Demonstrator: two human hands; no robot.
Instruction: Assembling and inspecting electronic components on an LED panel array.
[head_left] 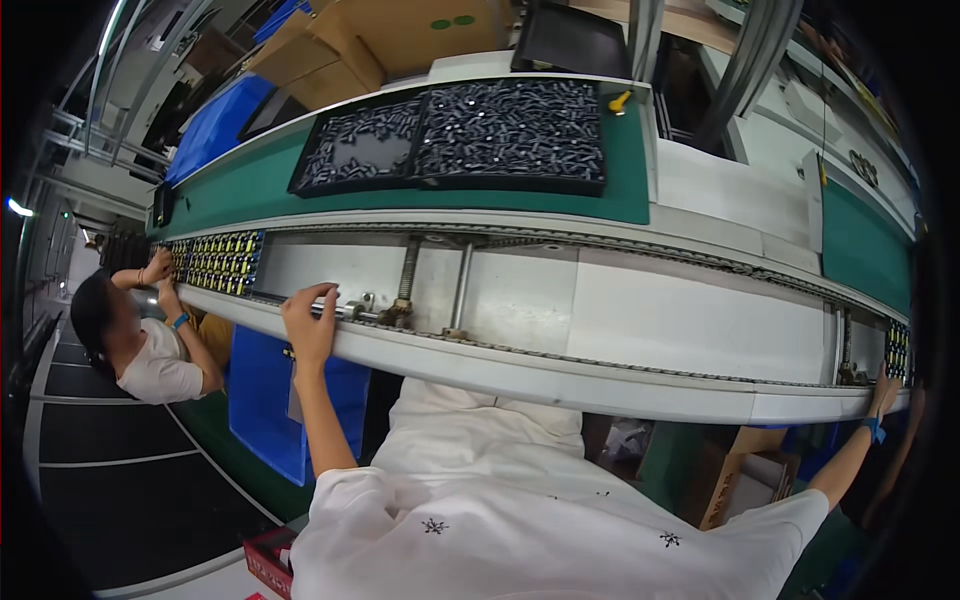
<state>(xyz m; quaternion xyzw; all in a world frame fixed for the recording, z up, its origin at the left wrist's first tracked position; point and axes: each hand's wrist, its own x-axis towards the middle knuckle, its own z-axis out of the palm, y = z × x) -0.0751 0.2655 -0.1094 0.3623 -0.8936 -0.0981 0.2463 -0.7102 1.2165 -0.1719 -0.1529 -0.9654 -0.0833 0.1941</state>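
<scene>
My left hand [309,324] hovers at the near rail of the conveyor [640,383], thumb and fingers apart with nothing between them. Just left of it, a block of yellow and dark circuit board panels [215,262] lies across the conveyor rails. Stretched far out to the right, my right hand [884,393] grips the near edge of another circuit board panel [897,348]. Some of its fingers are hidden by the panel and the picture's dark rim.
Two black trays [510,182] of small dark cylindrical parts sit on the green mat [628,170] beyond the conveyor. A co-worker [165,355] reaches to the panels at left. Blue bins [262,400] and a cardboard box [722,480] stand below the near rail.
</scene>
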